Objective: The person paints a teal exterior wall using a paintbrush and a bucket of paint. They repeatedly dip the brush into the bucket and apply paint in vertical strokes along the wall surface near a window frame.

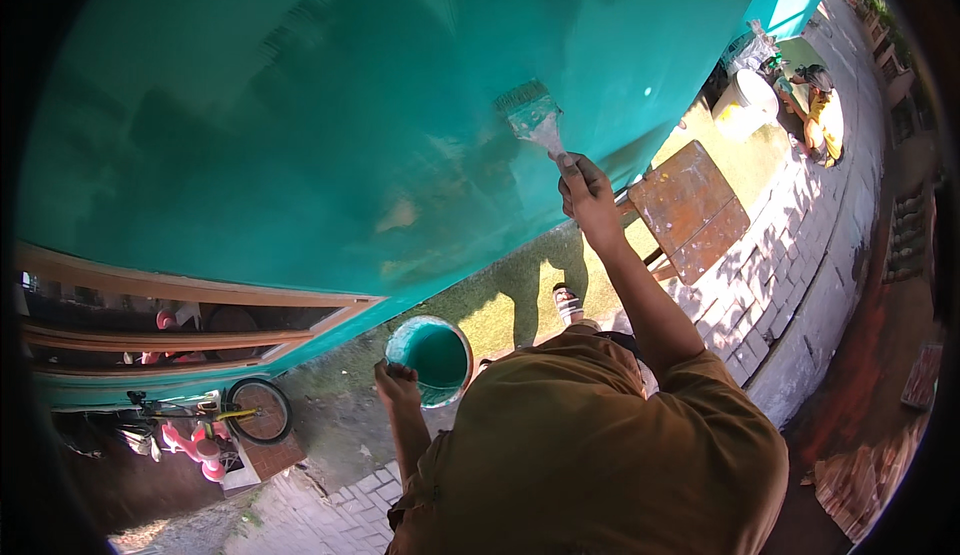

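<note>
Right hand (585,193) grips flat teal-smeared paintbrush (530,115) against teal wall (300,105); left hand (397,387) clasps round paint bucket (432,355); best stroked evenly, overlapping wet edges

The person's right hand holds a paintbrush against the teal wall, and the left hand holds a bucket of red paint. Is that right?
Not quite. The head view shows the paint bucket in the left hand holds teal paint, not red. The rest stands: the right hand holds the paintbrush against the teal wall.
</note>
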The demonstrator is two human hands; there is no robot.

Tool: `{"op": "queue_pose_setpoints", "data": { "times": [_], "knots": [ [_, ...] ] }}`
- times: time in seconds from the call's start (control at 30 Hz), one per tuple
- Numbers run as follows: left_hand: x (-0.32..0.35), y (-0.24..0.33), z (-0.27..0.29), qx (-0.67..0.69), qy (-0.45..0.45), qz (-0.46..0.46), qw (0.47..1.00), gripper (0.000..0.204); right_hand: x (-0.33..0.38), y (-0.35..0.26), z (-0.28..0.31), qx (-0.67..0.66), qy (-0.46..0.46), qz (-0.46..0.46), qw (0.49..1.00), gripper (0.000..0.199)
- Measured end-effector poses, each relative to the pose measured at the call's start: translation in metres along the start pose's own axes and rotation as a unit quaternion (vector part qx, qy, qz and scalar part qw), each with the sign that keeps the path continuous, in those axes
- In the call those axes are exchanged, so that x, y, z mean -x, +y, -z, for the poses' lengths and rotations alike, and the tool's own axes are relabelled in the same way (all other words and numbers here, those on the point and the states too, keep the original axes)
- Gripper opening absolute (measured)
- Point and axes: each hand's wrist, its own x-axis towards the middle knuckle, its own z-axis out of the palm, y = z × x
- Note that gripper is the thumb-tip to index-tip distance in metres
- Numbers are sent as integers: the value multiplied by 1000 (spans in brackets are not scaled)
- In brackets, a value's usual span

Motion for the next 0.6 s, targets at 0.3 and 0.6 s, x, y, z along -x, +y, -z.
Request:
{"op": "queue_pose_setpoints", "data": {
  "times": [0.3, 0.6],
  "knots": [
    [0, -6, 20, 29, 0, -13, 999, 28, -20, 234, 75, 266, 92, -190, 941, 39],
    [5, -8, 29, 31, 11, -25, 999, 27, 9, 1, -37, 29, 6, -98, 995, 30]
  ]
}}
